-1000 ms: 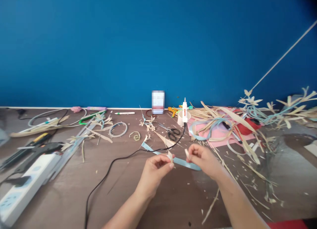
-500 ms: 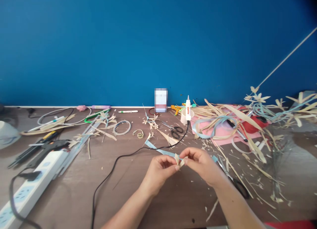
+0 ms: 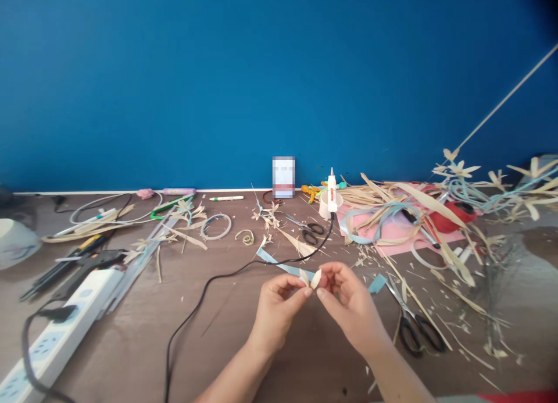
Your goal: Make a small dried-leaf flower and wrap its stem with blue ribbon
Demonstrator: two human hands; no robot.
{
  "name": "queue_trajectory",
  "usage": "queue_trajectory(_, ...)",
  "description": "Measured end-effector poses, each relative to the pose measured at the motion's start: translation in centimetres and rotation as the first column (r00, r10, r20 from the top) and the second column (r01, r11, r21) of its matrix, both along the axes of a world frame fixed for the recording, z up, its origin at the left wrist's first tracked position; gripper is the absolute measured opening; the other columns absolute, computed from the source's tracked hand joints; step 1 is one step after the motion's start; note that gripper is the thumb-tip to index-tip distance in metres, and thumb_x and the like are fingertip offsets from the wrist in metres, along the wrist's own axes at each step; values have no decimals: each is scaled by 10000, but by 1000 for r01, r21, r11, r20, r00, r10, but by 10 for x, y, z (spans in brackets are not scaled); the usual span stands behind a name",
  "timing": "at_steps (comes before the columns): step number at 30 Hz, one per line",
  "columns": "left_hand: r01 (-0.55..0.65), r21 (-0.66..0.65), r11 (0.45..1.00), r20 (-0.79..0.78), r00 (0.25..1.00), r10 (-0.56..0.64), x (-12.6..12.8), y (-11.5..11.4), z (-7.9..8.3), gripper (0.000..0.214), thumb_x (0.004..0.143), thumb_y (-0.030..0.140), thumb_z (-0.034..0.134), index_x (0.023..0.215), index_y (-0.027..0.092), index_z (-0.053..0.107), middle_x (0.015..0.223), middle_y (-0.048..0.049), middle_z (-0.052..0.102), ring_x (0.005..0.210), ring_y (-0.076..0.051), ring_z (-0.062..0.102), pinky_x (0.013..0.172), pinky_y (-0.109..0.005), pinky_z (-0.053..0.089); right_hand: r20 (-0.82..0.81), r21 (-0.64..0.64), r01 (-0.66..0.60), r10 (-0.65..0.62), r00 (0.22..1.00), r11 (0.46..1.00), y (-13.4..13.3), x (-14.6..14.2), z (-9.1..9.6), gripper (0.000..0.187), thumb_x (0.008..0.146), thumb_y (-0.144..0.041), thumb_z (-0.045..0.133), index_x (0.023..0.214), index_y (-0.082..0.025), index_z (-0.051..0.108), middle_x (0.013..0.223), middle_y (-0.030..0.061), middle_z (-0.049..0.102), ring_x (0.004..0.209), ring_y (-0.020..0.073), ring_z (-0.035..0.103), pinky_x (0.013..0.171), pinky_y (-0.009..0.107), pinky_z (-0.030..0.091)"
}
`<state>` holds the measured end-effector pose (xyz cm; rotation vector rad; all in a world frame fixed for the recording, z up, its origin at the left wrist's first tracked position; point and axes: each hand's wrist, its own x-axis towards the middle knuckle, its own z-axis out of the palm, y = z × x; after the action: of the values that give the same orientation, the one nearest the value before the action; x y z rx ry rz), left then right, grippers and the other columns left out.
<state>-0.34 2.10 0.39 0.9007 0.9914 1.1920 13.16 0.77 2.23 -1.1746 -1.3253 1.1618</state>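
Above the table's middle, a small piece of pale, dried-leaf petals (image 3: 316, 279) is held between both hands, two petals standing up in a V. The thumb and forefinger of my left hand (image 3: 276, 310) pinch its base. My right hand (image 3: 353, 310) is curled at the other side, thumb and fingertips against the right petal; the exact contact is partly hidden. Just behind the fingers lies a light blue ribbon (image 3: 272, 257), its near part covered by the hands. To the right, black-handled scissors (image 3: 407, 316) lie partly spread near a short blue ribbon piece (image 3: 377, 283).
A black cord (image 3: 226, 273) runs across the table to a white glue gun (image 3: 332, 195) standing in a white cup (image 3: 325, 208). At left are a power strip (image 3: 82, 301) and a black glue gun (image 3: 87, 269). Pale strips (image 3: 410, 191) and scraps crowd the right.
The petals have turned from a tilted position to a V facing up. My right hand has rotated and lowered slightly, uncovering more of the scissors and the blue ribbon piece.
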Motion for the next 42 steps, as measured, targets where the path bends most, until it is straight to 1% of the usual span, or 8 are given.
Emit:
queue_trajectory(3, 3, 16, 1000, -15, 1000, -3, -1, -1, -1, 106, 599, 209, 707, 638, 146, 631, 679, -20, 648, 670, -143, 566, 683, -248, 429, 184, 76, 9, -23, 983, 997, -1, -2, 2, 12, 759, -182, 530, 770, -188, 529, 717, 8, 545, 656, 138, 500, 633, 259, 422)
queue_trajectory(5, 14, 37, 999, -27, 1000, -13, -1, -1, -2, 93, 608, 203, 701, 652, 149, 639, 696, -25, 657, 692, -149, 575, 699, -252, 432, 249, 135, 14, -48, 967, 991, -1, -2, 4, 59, 760, -174, 520, 703, -189, 526, 696, 5, 541, 643, 138, 492, 618, 251, 407)
queue_trajectory(7, 18, 62, 998, -54, 998, -15, -1, -2, -4, 83, 615, 200, 696, 663, 153, 647, 713, -27, 667, 712, -156, 583, 712, -253, 433, 272, 173, 37, -83, 959, 984, -1, -3, 5, 93, 758, -167, 514, 668, -193, 512, 684, 3, 531, 641, 141, 490, 611, 246, 399)
queue_trajectory(12, 13, 97, 995, -117, 993, -2, 0, -3, -5, 73, 625, 204, 689, 667, 156, 654, 712, -30, 677, 717, -166, 592, 712, -254, 436, 250, 191, 61, -108, 962, 980, -2, -5, 5, 114, 770, -165, 497, 660, -197, 493, 700, 8, 527, 670, 149, 501, 630, 256, 403)
queue_trajectory(17, 15, 108, 994, -147, 989, 1, 0, -2, -2, 77, 624, 208, 690, 656, 150, 650, 712, -42, 680, 718, -177, 598, 711, -263, 440, 224, 198, 53, -97, 970, 979, -3, -7, 3, 114, 783, -170, 491, 672, -198, 497, 723, 18, 529, 696, 156, 506, 641, 266, 407)
queue_trajectory(26, 19, 205, 979, -166, 986, 15, -2, -2, 1, 42, 639, 196, 680, 654, 165, 655, 710, -35, 673, 708, -170, 599, 718, -265, 434, 259, 252, 57, -124, 958, 966, -6, -9, 5, 111, 783, -150, 495, 687, -203, 509, 718, 9, 541, 704, 154, 535, 656, 263, 419)
queue_trajectory(36, -16, 186, 983, -209, 976, 55, 0, -2, 1, 61, 638, 205, 668, 648, 157, 631, 692, -39, 667, 692, -174, 595, 703, -265, 439, 244, 259, 90, -155, 957, 962, -9, -13, 1, 54, 769, -166, 524, 741, -209, 538, 765, 22, 564, 739, 172, 550, 672, 280, 433)
queue_trajectory(42, 8, 176, 984, -220, 975, 31, 0, -4, 0, 52, 649, 208, 662, 657, 162, 639, 701, -28, 671, 700, -169, 596, 707, -259, 428, 223, 254, 107, -166, 961, 961, -12, -13, -3, 63, 775, -151, 518, 751, -207, 534, 765, 16, 558, 745, 165, 545, 685, 273, 427)
